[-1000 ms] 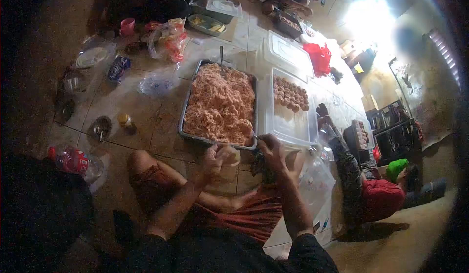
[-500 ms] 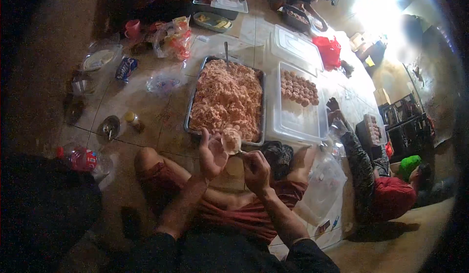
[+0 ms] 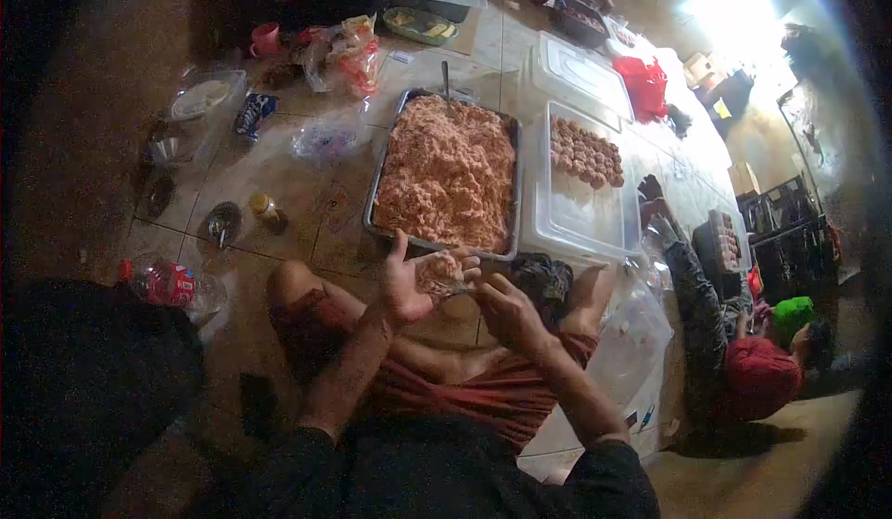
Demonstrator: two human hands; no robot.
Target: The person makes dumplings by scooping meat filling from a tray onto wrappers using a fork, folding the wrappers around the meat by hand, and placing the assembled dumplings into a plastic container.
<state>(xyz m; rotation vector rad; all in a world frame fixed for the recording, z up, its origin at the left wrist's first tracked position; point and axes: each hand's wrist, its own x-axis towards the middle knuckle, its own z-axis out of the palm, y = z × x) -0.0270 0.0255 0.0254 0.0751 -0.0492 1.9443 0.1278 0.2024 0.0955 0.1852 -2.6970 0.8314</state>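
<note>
My left hand (image 3: 401, 290) is palm up with fingers spread. A lump of pink minced meat mixture (image 3: 440, 272) lies at its palm and fingers. My right hand (image 3: 511, 313) is closed around a spoon, whose bowl is at the lump; mince covers most of it. Just beyond both hands stands a deep metal tray (image 3: 376, 205) heaped with the same mince (image 3: 446, 175). A second utensil's handle (image 3: 445, 78) sticks up from the tray's far side. Right of the tray, a clear plastic container (image 3: 581, 220) holds rows of meatballs (image 3: 587, 152).
A container lid (image 3: 585, 78) and red bag (image 3: 641, 87) lie farther back. Leftward are a small jar (image 3: 266, 209), a metal bowl (image 3: 221, 225), a plastic bottle (image 3: 172, 283) and a blue packet (image 3: 254, 116). A person in red (image 3: 762, 378) sits at right; others work at the far side.
The spoon and its mince have come lower against my left palm, and my right hand has shifted slightly right. The whole view has moved a little.
</note>
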